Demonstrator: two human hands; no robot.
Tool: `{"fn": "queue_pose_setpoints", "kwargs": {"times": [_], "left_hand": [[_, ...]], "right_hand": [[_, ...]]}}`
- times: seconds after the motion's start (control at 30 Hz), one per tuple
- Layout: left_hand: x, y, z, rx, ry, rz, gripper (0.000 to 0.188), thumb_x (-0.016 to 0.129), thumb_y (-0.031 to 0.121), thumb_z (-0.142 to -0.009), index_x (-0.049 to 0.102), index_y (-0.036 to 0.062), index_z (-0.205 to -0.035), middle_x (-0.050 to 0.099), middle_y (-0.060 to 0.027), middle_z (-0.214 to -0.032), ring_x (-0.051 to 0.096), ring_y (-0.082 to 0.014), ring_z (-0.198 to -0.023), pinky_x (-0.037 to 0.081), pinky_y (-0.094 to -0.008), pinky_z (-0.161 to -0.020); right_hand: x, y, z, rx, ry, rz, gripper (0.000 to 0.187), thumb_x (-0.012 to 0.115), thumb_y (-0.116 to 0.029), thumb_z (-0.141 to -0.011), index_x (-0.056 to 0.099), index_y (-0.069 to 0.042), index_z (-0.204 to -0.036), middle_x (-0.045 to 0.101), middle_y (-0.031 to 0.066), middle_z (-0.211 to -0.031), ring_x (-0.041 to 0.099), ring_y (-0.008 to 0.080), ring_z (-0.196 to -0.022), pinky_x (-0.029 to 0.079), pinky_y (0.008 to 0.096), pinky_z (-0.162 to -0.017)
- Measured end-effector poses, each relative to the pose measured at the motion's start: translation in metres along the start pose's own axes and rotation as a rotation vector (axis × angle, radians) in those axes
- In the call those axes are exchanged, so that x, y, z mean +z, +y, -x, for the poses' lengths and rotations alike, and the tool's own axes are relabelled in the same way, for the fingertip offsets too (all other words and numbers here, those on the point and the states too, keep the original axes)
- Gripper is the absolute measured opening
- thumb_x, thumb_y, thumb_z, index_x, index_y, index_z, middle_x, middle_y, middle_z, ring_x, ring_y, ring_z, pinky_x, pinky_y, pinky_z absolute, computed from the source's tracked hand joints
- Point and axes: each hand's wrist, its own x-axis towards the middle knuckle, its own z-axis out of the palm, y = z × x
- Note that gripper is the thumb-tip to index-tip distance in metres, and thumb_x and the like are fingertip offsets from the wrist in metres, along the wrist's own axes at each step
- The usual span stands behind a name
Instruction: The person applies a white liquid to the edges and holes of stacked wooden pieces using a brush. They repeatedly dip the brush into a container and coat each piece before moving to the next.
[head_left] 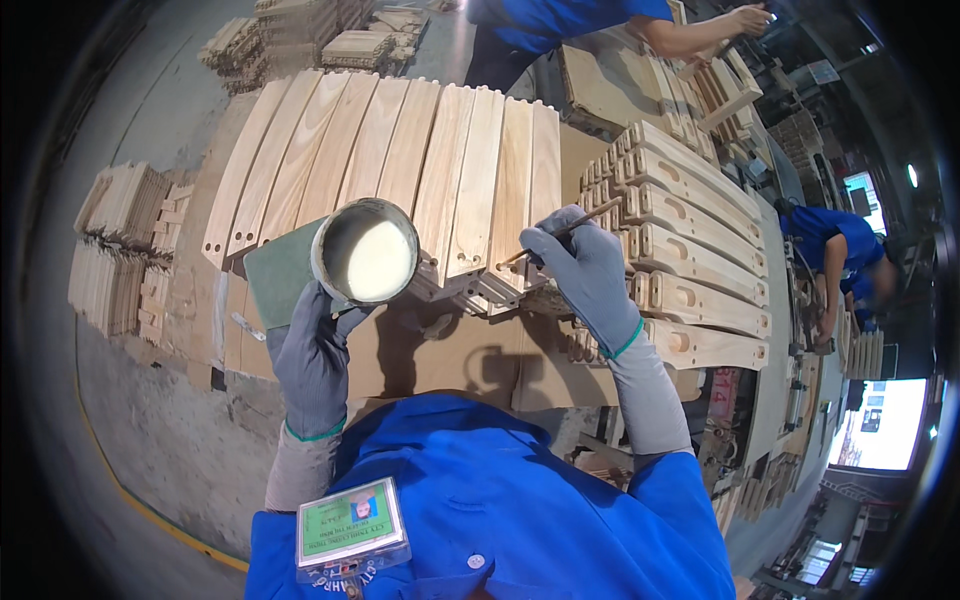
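Observation:
My left hand (312, 355), in a grey glove, is closed around a cup (322, 262) with a green-grey body. Its round mouth tips to the right, and creamy white liquid (378, 262) shows inside. Between the fingers of my gloved right hand (583, 262) is a thin wooden stick (602, 209). The stick's lower left tip is close to the near end of a pale wooden slat (510, 200), where holes show; whether they touch I cannot tell. A row of such slats (350, 140) lies side by side beyond the cup, with dark round holes at the near ends.
Curved wooden pieces with oval slots (700, 255) are stacked at the right. Brown cardboard (450, 370) covers the bench nearest me. More wood stacks (120, 250) stand at left. Co-workers in blue (560, 25) (835, 230) are at the far side and at right.

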Motion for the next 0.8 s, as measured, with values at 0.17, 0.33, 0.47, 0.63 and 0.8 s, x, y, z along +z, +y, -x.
{"fn": "queue_pose_setpoints", "kwargs": {"times": [0.17, 0.33, 0.47, 0.63, 0.8], "left_hand": [[-0.003, -0.004, -0.003, 0.027, 0.015, -0.034, 0.036, 0.041, 0.003, -0.096, 0.041, -0.0091, -0.129, 0.048, -0.0173, -0.128, 0.055, -0.0250, -0.110, 0.055, -0.0338, -0.085], [-0.005, -0.009, -0.005, -0.026, 0.047, 0.094, 0.037, 0.044, -0.002, -0.093, 0.041, -0.0086, -0.130, 0.049, -0.0180, -0.127, 0.053, -0.0254, -0.112, 0.055, -0.0339, -0.086], [-0.002, -0.007, -0.007, 0.065, -0.009, -0.088, 0.039, 0.047, -0.007, -0.090, 0.042, -0.0084, -0.129, 0.050, -0.0179, -0.126, 0.053, -0.0251, -0.112, 0.054, -0.0340, -0.086], [-0.002, -0.009, -0.005, 0.057, 0.012, -0.086, 0.039, 0.049, -0.007, -0.089, 0.044, -0.0084, -0.127, 0.051, -0.0169, -0.125, 0.054, -0.0247, -0.111, 0.054, -0.0332, -0.087], [0.001, -0.002, -0.006, 0.106, -0.044, -0.222, 0.038, 0.048, -0.006, -0.090, 0.044, -0.0083, -0.127, 0.052, -0.0163, -0.123, 0.055, -0.0240, -0.109, 0.054, -0.0332, -0.087]], "right_hand": [[-0.009, 0.000, -0.004, -0.021, 0.068, 0.017, 0.022, 0.067, -0.013, -0.081, 0.059, 0.005, -0.071, 0.060, 0.0086, -0.072, 0.056, 0.0152, -0.053, 0.043, 0.0274, -0.052], [-0.006, -0.002, 0.000, -0.054, -0.055, 0.083, 0.022, 0.067, -0.015, -0.081, 0.059, 0.004, -0.072, 0.061, 0.0108, -0.072, 0.060, 0.0214, -0.056, 0.045, 0.0304, -0.054], [-0.009, 0.002, -0.001, -0.093, -0.022, 0.160, 0.023, 0.065, -0.017, -0.082, 0.059, 0.003, -0.072, 0.059, 0.0118, -0.071, 0.061, 0.0239, -0.059, 0.046, 0.0315, -0.056], [-0.006, -0.009, -0.002, -0.143, -0.002, 0.095, 0.022, 0.064, -0.017, -0.083, 0.060, 0.003, -0.074, 0.059, 0.0133, -0.072, 0.060, 0.0276, -0.061, 0.046, 0.0340, -0.057], [0.002, -0.006, -0.007, -0.146, -0.091, 0.177, 0.022, 0.065, -0.017, -0.083, 0.060, 0.003, -0.075, 0.057, 0.0118, -0.069, 0.057, 0.0213, -0.059, 0.044, 0.0310, -0.058]]}}
